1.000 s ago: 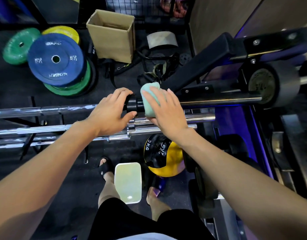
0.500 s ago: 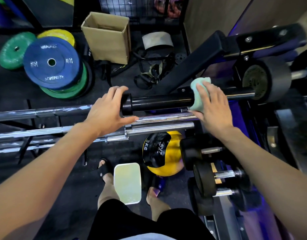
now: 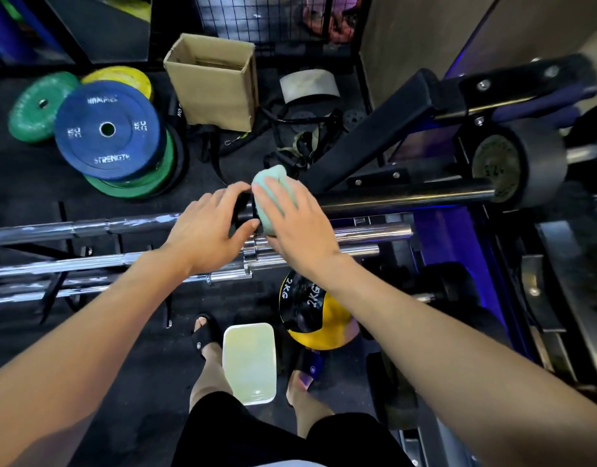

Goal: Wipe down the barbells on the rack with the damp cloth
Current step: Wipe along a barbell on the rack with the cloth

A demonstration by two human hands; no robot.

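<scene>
Two bare hands close together on one dark bar [image 3: 401, 198]; left hand [image 3: 206, 230] curled round the black end of that bar, thumb underneath; right hand [image 3: 297, 227] just beside it, fingers wrapped over a soft green cloth [image 3: 272, 193] and pressing it onto the bar; cloth folded over the top of the bar, a lump of it poking up past the fingertips. Right end of the dark bar running into a big black round weight [image 3: 522, 163] under a black and purple frame [image 3: 492, 89].

Below the hands, more shiny silver bars [image 3: 71, 261] lying side by side on the rack, stretching off to the left, their thick ends under the right wrist.

On the dark floor at the top left, a blue plate [image 3: 108, 129] resting on green plates, with a yellow plate [image 3: 122, 79] and another green plate [image 3: 38, 106] behind; next to them a brown cardboard box [image 3: 213, 79], open on top; black straps [image 3: 300, 143] in a heap near the box.

Lower down, a yellow and black ball [image 3: 317, 315] marked 2KG on the floor; just left of it a pale white tub [image 3: 250, 362] between two feet in dark sandals; black shorts at the very bottom.
</scene>
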